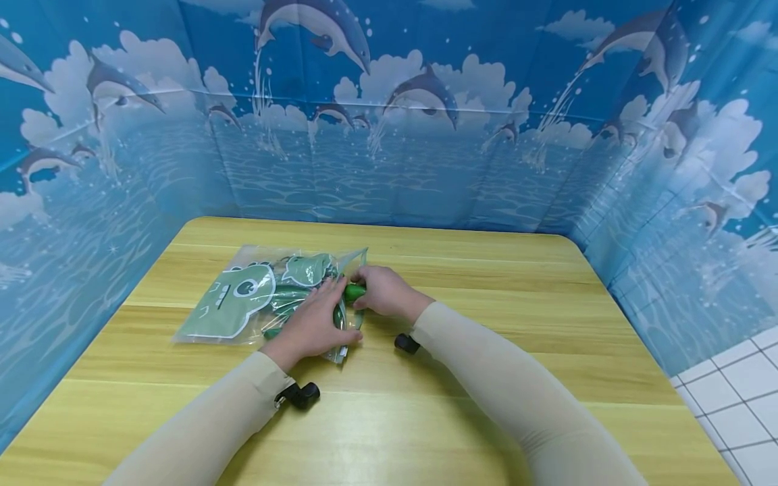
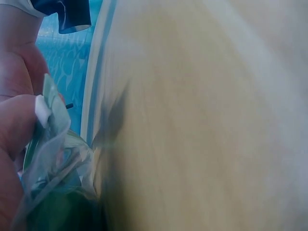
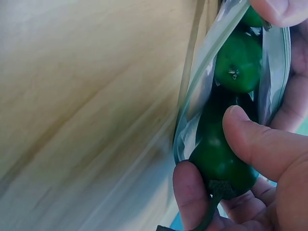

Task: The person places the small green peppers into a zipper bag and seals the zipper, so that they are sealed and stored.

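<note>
A clear zip bag (image 1: pixel 227 307) printed with a green cartoon monster lies on the table, its mouth facing right. Several glossy green peppers (image 3: pixel 238 62) show inside it. My left hand (image 1: pixel 313 324) lies over the bag's right part; in the right wrist view its thumb and fingers grip the bag's rim (image 3: pixel 274 82). At the mouth, my right hand (image 1: pixel 389 293) holds a green pepper (image 3: pixel 224 166) between thumb and fingers. That pepper's curved stem points out of the bag, while its other end is within the opening. In the left wrist view, bag folds partly hide the contents.
The wooden table (image 1: pixel 486 283) has rounded far corners. A blue dolphin-print curtain (image 1: pixel 389 155) stands around its back and sides. Black wrist cameras (image 1: pixel 304 395) sit under both sleeves, close to the tabletop. White floor tiles (image 1: pixel 729 385) show at the right.
</note>
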Demonstrator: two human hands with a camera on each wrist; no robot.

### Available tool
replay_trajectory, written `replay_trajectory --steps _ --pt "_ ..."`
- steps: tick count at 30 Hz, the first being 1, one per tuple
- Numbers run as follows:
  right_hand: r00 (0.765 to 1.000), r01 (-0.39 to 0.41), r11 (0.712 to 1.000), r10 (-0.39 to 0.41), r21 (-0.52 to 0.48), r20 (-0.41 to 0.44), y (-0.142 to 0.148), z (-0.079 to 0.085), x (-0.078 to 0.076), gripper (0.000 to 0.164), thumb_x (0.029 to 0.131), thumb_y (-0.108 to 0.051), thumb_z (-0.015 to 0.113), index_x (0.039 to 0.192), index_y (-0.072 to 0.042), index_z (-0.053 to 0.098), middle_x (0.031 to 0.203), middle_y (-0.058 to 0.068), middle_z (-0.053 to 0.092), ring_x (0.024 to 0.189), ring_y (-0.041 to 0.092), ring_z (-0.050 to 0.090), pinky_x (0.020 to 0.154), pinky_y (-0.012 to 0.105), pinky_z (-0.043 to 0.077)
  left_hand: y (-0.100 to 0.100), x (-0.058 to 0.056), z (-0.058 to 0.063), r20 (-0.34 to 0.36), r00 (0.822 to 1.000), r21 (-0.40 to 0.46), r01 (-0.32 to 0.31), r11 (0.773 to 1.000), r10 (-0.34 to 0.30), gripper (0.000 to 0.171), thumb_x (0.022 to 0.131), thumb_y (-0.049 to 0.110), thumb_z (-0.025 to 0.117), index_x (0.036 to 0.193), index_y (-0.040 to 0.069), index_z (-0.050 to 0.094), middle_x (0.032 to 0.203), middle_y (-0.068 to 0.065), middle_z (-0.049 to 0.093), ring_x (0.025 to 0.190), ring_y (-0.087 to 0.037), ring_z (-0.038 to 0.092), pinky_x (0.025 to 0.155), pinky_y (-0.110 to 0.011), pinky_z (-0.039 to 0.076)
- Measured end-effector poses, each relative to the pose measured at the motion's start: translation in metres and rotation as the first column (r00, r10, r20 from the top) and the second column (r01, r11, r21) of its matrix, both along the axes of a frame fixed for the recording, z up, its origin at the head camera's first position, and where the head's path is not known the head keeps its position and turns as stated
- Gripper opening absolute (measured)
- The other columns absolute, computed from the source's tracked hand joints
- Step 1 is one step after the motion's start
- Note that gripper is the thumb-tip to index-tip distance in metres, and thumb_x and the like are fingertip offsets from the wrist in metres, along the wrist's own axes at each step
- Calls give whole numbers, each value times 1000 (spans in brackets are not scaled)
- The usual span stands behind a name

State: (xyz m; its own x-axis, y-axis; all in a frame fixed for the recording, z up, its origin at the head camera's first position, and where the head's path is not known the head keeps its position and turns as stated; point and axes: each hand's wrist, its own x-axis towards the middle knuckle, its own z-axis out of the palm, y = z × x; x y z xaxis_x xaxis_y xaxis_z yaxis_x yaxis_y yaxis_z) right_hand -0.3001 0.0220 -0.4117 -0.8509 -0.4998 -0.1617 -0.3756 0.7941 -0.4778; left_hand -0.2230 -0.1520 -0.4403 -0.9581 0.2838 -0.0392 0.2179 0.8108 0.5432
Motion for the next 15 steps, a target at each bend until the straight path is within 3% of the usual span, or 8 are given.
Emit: replay_trajectory --steps 9,15 --pt "999 -14 999 16 -40 46 -5 -2 -4 52 94 -21 81 141 -8 63 134 7 70 121 22 66 107 40 55 -1 0 -1 -20 1000 8 7 1000 -7 116 87 58 79 171 14 12 178 -11 10 166 -32 5 134 -56 7" --pt "995 -86 996 87 -15 44 -5 -4 -6 52 94 -18 80 141 -6 60 131 8 68 115 22 65 104 40 55 0 0 -1 -41 999 -3 13 1000 -13 118 87 57 79 170 12 10 177 -9 11 166 -29 5 135 -54 6"
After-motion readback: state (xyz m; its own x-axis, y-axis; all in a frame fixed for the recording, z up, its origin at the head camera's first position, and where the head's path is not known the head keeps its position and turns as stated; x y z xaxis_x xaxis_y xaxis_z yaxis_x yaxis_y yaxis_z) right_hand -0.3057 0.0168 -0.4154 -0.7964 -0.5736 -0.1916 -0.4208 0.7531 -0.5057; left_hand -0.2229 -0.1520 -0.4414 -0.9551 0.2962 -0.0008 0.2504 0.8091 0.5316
